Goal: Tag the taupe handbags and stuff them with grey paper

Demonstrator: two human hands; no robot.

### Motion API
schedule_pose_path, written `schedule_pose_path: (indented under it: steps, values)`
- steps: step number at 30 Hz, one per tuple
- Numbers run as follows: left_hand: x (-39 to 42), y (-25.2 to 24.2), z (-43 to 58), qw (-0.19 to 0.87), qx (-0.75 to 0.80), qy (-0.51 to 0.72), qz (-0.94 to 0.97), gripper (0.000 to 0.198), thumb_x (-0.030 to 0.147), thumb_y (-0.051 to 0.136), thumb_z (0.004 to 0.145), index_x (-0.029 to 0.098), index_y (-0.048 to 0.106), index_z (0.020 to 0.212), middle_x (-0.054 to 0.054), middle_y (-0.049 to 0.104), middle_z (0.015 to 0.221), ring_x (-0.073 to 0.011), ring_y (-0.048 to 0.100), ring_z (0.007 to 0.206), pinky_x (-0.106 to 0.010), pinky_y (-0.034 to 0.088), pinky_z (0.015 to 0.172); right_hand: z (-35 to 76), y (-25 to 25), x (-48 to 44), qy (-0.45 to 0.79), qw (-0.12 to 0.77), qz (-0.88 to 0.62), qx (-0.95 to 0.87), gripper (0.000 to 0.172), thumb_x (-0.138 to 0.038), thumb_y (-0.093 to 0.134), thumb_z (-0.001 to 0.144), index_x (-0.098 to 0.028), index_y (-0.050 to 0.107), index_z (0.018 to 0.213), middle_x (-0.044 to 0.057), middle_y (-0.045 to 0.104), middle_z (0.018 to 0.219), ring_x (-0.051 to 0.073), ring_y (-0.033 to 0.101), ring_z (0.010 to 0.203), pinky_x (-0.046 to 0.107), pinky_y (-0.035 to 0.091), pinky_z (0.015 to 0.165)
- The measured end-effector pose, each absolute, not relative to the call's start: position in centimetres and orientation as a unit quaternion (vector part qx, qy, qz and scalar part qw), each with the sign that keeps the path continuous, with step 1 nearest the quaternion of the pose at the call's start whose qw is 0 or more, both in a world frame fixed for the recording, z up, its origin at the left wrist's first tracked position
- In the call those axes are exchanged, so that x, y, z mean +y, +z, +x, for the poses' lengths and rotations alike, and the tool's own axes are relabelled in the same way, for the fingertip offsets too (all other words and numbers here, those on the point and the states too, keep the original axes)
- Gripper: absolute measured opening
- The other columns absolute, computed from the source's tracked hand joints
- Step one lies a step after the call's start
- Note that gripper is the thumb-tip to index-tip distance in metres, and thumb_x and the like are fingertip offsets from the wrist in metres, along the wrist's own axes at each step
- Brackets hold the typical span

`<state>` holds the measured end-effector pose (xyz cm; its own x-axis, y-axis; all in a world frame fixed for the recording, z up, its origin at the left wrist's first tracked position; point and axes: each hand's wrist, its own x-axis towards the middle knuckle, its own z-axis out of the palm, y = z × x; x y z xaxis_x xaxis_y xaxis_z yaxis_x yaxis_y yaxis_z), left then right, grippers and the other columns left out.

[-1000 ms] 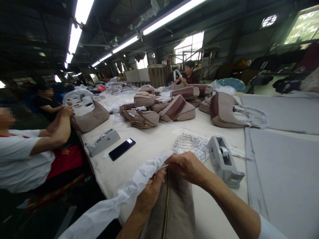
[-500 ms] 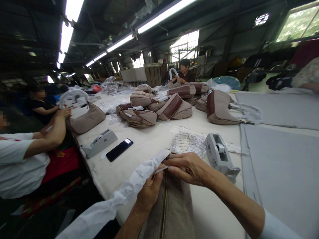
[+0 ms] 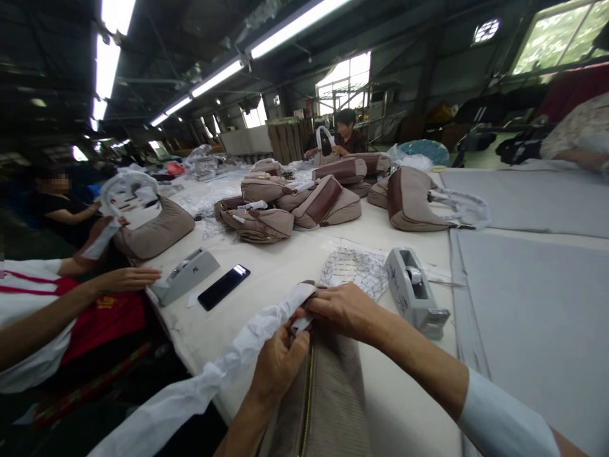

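A taupe bag (image 3: 333,393) with a yellow-edged zipper lies in front of me. Its strap (image 3: 247,339), wrapped in white paper, runs from the bag's far end down to the lower left. My left hand (image 3: 280,362) pinches a small white strip (image 3: 301,325) at the strap's end, thumb on top. From the right, my right hand (image 3: 345,311) reaches over that same end with its fingers closed on it; the fingertips are partly hidden behind the strap end and the bag.
A phone (image 3: 224,287) and a grey tape dispenser (image 3: 190,273) lie left; another dispenser (image 3: 413,292) stands right, beside a printed plastic bag (image 3: 354,270). Several taupe bags (image 3: 266,223) are piled behind. At left, a co-worker's hand (image 3: 130,279) reaches near the left dispenser.
The small white strip is now folded down at the strap's end, and my right fingers have closed in there. The co-worker's hand has moved from the bag at left toward the dispenser.
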<state>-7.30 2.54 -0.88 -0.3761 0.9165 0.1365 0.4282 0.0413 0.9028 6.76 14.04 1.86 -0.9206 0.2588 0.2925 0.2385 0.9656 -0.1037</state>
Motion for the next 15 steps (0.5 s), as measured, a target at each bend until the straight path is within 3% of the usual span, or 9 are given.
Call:
schedule_pose_path:
  steps: [4, 8, 15]
  values:
    - [2.62, -0.42, -7.17, 0.257, 0.726, 0.448, 0.455, 0.039, 0.043, 0.051, 0.077, 0.013, 0.063, 0.099, 0.0, 0.058, 0.055, -0.019, 0.058, 0.059, -0.028, 0.046, 0.063, 6.39, 2.02, 13.89, 0.012, 0.138, -0.119, -0.983, 0.016, -0.028, 0.043, 0.091, -0.02, 0.055, 0.098, 0.003, 0.066, 0.094, 0.015, 0.062, 0.08, 0.023, 0.038, 0.056]
    - [2.57, -0.45, -7.45, 0.272, 0.764, 0.399, 0.428, 0.042, 0.047, 0.049, 0.079, 0.015, 0.064, 0.101, 0.001, 0.059, 0.056, -0.0185, 0.058, 0.058, -0.029, 0.043, 0.063, 6.17, 2.05, 13.79, -0.014, 0.129, -0.124, -0.984, 0.015, -0.026, 0.04, 0.092, -0.018, 0.053, 0.093, 0.004, 0.065, 0.089, 0.014, 0.061, 0.074, 0.024, 0.038, 0.055]
    - [2.87, -0.53, -7.73, 0.345, 0.725, 0.422, 0.421, 0.033, 0.048, 0.05, 0.078, 0.016, 0.059, 0.078, 0.006, 0.048, 0.05, -0.0092, 0.04, 0.043, -0.022, 0.032, 0.049, 6.31, 1.69, 14.15, -0.058, 0.124, -0.096, -0.986, 0.015, -0.022, 0.037, 0.093, -0.017, 0.051, 0.091, 0.004, 0.063, 0.081, 0.014, 0.058, 0.069, 0.024, 0.038, 0.054]
